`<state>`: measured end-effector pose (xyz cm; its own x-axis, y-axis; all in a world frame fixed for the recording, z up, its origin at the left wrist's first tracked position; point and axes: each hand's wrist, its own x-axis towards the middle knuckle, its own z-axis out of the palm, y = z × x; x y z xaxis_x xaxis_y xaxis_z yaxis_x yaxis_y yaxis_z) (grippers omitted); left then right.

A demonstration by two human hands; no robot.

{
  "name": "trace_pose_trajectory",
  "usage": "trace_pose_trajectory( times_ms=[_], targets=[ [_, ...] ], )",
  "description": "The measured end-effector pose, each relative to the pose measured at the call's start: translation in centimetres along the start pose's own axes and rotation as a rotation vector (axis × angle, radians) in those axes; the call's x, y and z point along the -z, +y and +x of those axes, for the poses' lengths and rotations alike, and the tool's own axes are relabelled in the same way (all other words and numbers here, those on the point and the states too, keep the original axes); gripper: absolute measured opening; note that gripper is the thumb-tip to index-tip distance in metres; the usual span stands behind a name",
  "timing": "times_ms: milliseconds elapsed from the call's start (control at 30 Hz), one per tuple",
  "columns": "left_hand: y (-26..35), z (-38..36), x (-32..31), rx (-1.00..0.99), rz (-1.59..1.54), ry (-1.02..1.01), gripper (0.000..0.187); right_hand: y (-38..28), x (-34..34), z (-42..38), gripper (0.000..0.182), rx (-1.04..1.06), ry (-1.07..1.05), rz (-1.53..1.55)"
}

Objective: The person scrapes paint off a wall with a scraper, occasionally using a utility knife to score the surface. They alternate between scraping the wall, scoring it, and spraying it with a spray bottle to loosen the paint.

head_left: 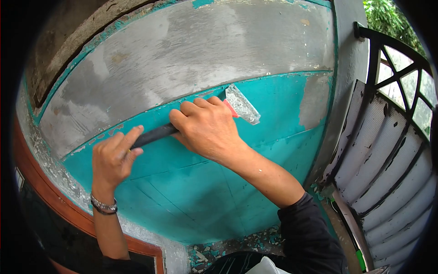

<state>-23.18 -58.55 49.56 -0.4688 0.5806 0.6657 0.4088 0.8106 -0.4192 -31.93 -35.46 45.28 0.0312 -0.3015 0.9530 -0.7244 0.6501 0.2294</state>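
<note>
A long-handled scraper [157,135] with a dark handle, a red part and a wide, dusty metal blade lies slanted across the wall. My right hand [207,128] wraps round it close behind the blade. Near the handle's other end, my left hand [114,157] grips it with bent fingers; a bracelet circles that wrist. The blade rests at the upper edge of the turquoise paint [273,105], beside the border with the bare grey surface [182,55]. Whether its edge touches the wall cannot be made out.
A metal gate [388,150] with peeling dark paint stands at the right beside a grey post [349,59]. Paint chips [255,242] litter the floor below. A reddish-brown wooden frame [50,182] curves along the lower left. Green leaves show at the upper right.
</note>
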Motion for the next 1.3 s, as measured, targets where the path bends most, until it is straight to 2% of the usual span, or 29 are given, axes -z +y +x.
trace_pose_trajectory(
  times_ms=[100,300,367,667,1000,1300],
  targets=[
    [-2.0,1.0,-0.4,-0.048,0.003,0.007,0.036,-0.4,-0.8,0.6,0.034,-0.096,-0.041,-0.008],
    [-2.3,1.3,-1.0,-0.082,-0.024,0.023,0.037,-0.2,-1.0,0.4,0.032,-0.079,0.001,-0.027],
    [-2.2,1.2,-1.5,-0.084,-0.008,0.052,0.039,-0.3,-0.9,-0.1,0.032,-0.108,-0.039,-0.126],
    [-1.7,1.7,0.3,-0.131,0.047,0.031,0.039,0.0,-0.6,0.5,0.028,-0.062,0.067,-0.053],
    [-1.1,2.4,-0.6,-0.095,0.018,0.058,0.040,1.0,0.0,0.4,0.024,-0.077,-0.016,-0.035],
    [-0.7,4.2,-1.7,-0.094,-0.049,0.061,0.040,2.3,1.2,0.2,0.028,-0.117,-0.068,-0.105]
  ],
)
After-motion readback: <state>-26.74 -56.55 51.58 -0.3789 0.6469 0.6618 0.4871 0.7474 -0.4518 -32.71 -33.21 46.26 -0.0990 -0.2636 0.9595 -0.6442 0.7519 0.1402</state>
